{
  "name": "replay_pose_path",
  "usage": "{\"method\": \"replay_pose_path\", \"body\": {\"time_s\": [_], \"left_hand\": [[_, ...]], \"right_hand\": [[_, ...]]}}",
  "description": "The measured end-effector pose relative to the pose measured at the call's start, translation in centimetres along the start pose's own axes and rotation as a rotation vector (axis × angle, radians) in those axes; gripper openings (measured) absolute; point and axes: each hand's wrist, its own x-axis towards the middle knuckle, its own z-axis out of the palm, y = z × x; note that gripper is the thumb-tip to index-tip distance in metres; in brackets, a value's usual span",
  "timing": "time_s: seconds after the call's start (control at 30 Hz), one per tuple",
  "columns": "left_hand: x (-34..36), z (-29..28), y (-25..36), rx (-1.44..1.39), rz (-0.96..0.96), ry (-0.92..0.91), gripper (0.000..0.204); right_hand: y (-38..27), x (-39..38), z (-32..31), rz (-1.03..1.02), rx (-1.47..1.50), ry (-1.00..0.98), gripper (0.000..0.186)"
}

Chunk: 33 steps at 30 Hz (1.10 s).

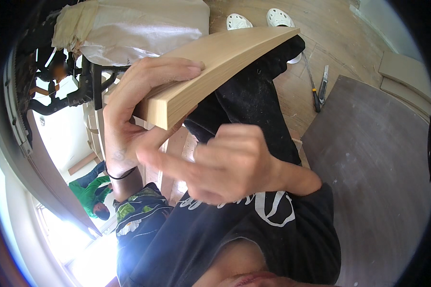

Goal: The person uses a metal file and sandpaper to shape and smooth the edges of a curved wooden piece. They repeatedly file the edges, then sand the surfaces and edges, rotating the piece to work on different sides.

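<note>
A pale wooden board [234,50] slants up and away in front of me, its near squared end tilted toward my chest. My left hand [143,88] is closed around that near end, with fingers over the top face and the thumb side beneath. Just below the board's end is my right hand [230,165], blurred by motion. Its index finger stretches toward my left wrist while the other fingers curl in. I see nothing in the right hand, though its palm is hidden. A dark trousered leg [254,88] shows under the board.
A file-like tool with a yellow and black handle [316,100] and a utility knife [324,83] lie on the tiled floor. To the right leans a large dark panel [368,177]. A white bag [134,28] hangs by black machinery [81,91]. Farther left, a person in green [88,191] bends over.
</note>
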Motion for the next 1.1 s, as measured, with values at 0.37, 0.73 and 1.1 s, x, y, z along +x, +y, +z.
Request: {"method": "replay_pose_path", "body": {"time_s": [0.37,0.73,1.1], "left_hand": [[-1.0,0.6,-1.6,-0.287,0.197,0.148,0.037],[-0.7,-0.1,-0.9,-0.189,0.105,0.029,0.044],[0.6,0.4,-0.8,0.023,0.291,0.033,0.044]], "right_hand": [[9.4,-12.6,-5.0,1.37,0.501,1.043,0.044],[7.4,-11.7,-4.6,1.359,0.664,0.685,0.059],[4.5,-0.9,-6.6,0.262,-0.286,0.222,0.026]]}}
